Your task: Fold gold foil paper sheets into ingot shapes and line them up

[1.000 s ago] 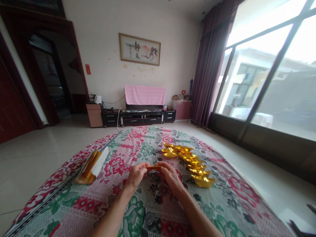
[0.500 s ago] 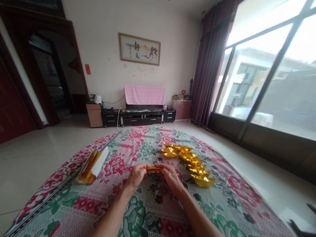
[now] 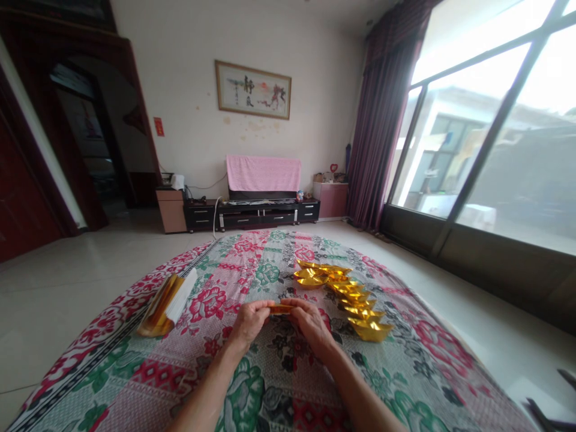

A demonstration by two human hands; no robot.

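Between my two hands a small folded piece of gold foil paper (image 3: 281,309) is held level above the flowered cloth. My left hand (image 3: 250,319) pinches its left end, and my right hand (image 3: 306,316) pinches the right end, fingers closed on both sides. The fingertips hide much of the paper. To the right of my right hand, several shiny gold paper ingots (image 3: 369,329) stand in a slanting row that runs away from me. Over on the left lies a stack of gold foil sheets (image 3: 162,305) with white backing, apart from my hands.
A flowered cloth (image 3: 243,396) in red, green and grey covers the round table under my hands. Beyond it, a low black cabinet (image 3: 256,217) stands against the wall, with a pink towel (image 3: 263,173) draped above it. Large windows (image 3: 490,138) fill the right side.
Hardly anything differs. My left fingers have shifted very slightly to the right along the folded paper; both hands still pinch it in the same spot.
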